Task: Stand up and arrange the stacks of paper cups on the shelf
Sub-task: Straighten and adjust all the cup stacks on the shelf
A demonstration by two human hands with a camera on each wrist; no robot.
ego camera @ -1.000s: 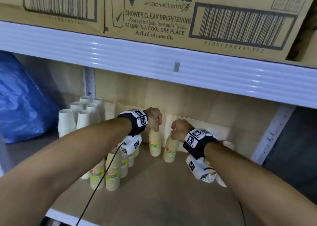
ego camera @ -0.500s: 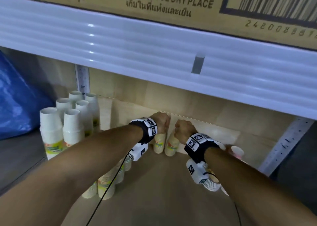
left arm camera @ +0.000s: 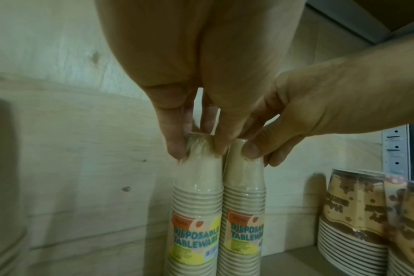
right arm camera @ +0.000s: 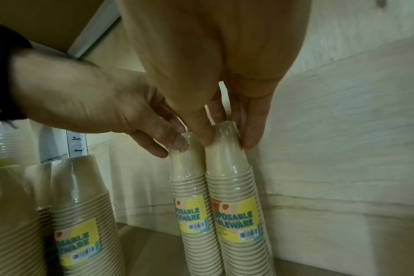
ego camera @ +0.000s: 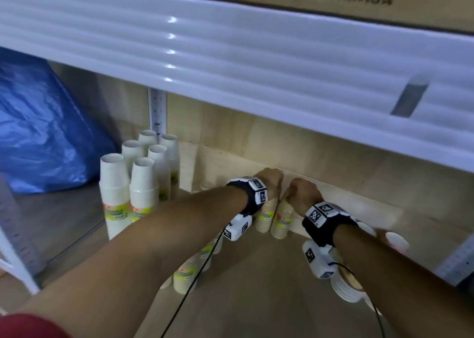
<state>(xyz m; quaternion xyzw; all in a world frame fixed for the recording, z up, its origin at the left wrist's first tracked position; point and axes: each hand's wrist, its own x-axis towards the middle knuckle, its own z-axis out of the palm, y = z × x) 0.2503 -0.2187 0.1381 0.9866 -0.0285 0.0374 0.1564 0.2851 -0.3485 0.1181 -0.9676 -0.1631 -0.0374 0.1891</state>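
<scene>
Since each hand, left hand (left arm camera: 196, 115) and right hand (right arm camera: 227, 112), pinches a wrapped cup stack (left arm camera: 196, 214) by its top against the back wall (ego camera: 320, 158), these light, slippery, tippy columns look safer gripped lower.

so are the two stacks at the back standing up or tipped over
Standing up. Both stacks, left and right, rest base-down on the shelf, side by side at the back wall; the hands pinch their tops.

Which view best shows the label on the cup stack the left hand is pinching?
Left wrist: the label on the left stack, pinched by the left hand, reads DISPOSABLE TABLEWARE. The right wrist view shows it partly, with a barcode. In the head view it is tiny and mostly hidden by the wrist.
</scene>
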